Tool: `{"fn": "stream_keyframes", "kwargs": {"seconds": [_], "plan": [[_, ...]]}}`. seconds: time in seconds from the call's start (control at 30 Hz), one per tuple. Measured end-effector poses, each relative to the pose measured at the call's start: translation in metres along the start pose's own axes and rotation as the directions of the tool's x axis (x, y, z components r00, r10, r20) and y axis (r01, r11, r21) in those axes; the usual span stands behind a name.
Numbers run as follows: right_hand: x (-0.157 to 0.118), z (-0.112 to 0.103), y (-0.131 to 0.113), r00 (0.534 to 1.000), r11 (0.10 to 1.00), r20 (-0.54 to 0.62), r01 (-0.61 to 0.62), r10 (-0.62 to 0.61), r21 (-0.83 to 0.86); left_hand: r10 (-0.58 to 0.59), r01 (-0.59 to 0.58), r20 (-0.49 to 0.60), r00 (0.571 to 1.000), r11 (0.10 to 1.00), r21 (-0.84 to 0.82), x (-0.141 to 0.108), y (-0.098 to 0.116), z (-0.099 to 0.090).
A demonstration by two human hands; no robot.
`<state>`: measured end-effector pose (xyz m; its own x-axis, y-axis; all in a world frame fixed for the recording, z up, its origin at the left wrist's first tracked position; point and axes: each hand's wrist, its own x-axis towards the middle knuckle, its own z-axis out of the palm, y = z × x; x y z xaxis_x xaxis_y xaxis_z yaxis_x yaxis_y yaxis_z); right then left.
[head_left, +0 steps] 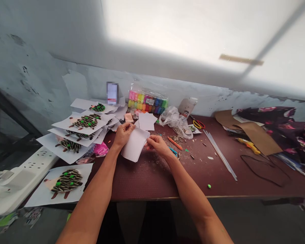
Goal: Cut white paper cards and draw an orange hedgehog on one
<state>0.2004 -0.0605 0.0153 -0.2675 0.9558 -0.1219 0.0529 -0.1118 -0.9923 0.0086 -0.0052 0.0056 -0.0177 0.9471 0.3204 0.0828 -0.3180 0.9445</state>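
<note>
Probably the white paper sheets (134, 146), near the frame's centre, are light and crease easily; the left hand (122, 135) pinches their top, the right hand (158, 145) their right edge, suitable holding places.

No text can be read. A white label (149, 101) is borne by the coloured pack (136, 96), its print too small to be made out. The phone's screen (112, 92) is pixelated, and the marking on the jar (188, 107) is blurred.
</note>
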Motion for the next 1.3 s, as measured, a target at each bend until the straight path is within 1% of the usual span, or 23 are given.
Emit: {"fn": "stream_keyframes", "kwargs": {"seconds": [0.1, 0.17, 0.33, 0.43, 0.57, 0.63, 0.7, 0.77, 0.83, 0.87, 0.97, 1.07, 1.17, 1.23, 1.3], "plan": [[0.001, 0.0, -0.001, 1.0, 1.0, 0.003, 0.005, -0.005, 0.007, 0.022, -0.021, -0.021, 1.0, 0.999, 0.024, -0.001, 0.001, 0.0], [0.002, 0.0, -0.001, 1.0, 1.0, -0.01, 0.011, -0.011, 0.022, 0.022, -0.022, -0.017, 1.0, 0.999, 0.024, -0.002, 0.002, 0.001], [0.005, -0.001, 0.003, 0.993, 0.999, -0.111, 0.041, -0.041, 0.002, 0.022, -0.023, 0.05, 0.998, 0.999, 0.035, -0.004, 0.007, 0.003], [0.006, -0.003, 0.004, 0.989, 0.997, -0.124, 0.075, -0.076, -0.015, -0.01, 0.006, 0.071, 0.997, 0.999, 0.045, -0.005, 0.007, 0.003], [0.005, -0.004, 0.004, 0.994, 0.997, -0.087, 0.071, -0.071, -0.005, -0.053, 0.049, 0.084, 0.995, 0.998, 0.047, -0.004, 0.007, 0.002], [0.006, -0.004, 0.004, 0.992, 0.997, -0.102, 0.071, -0.071, -0.001, -0.092, 0.091, 0.1, 0.991, 0.996, 0.017, -0.004, 0.007, 0.001], [0.007, -0.005, 0.005, 0.983, 0.996, -0.163, 0.086, -0.084, 0.006, -0.178, 0.182, 0.123, 0.976, 0.983, -0.022, -0.004, 0.007, -0.001], [0.008, -0.006, 0.005, 0.962, 0.994, -0.257, 0.105, -0.094, 0.028, -0.265, 0.273, 0.156, 0.952, 0.961, -0.035, -0.004, 0.005, -0.004], [0.009, -0.007, 0.005, 0.938, 0.993, -0.336, 0.11, -0.087, 0.05, -0.303, 0.311, 0.193, 0.933, 0.95, -0.01, -0.003, 0.004, -0.009], [0.01, -0.008, 0.005, 0.932, 0.993, -0.353, 0.102, -0.078, 0.05, -0.304, 0.309, 0.207, 0.93, 0.951, 0.009, -0.003, 0.003, -0.011], [0.01, -0.012, 0.005, 0.94, 0.996, -0.332, 0.084, -0.083, -0.012, -0.308, 0.305, 0.244, 0.919, 0.951, 0.053, -0.002, 0.001, -0.016], [0.011, -0.016, 0.006, 0.945, 0.987, -0.294, 0.117, -0.144, -0.105, -0.336, 0.327, 0.302, 0.892, 0.941, 0.082, -0.002, 0.004, -0.02], [0.011, -0.019, 0.006, 0.938, 0.977, -0.294, 0.144, -0.185, -0.157, -0.355, 0.341, 0.333, 0.874, 0.935, 0.104, -0.002, 0.005, -0.021], [0.011, -0.021, 0.005, 0.943, 0.976, -0.282, 0.133, -0.179, -0.175, -0.346, 0.326, 0.339, 0.875, 0.938, 0.115, -0.001, 0.002, -0.022], [0.01, -0.022, 0.004, 0.959, 0.971, -0.236, 0.105, -0.156, -0.217, -0.308, 0.275, 0.334, 0.891, 0.951, 0.144, 0.001, -0.004, -0.022]]}}
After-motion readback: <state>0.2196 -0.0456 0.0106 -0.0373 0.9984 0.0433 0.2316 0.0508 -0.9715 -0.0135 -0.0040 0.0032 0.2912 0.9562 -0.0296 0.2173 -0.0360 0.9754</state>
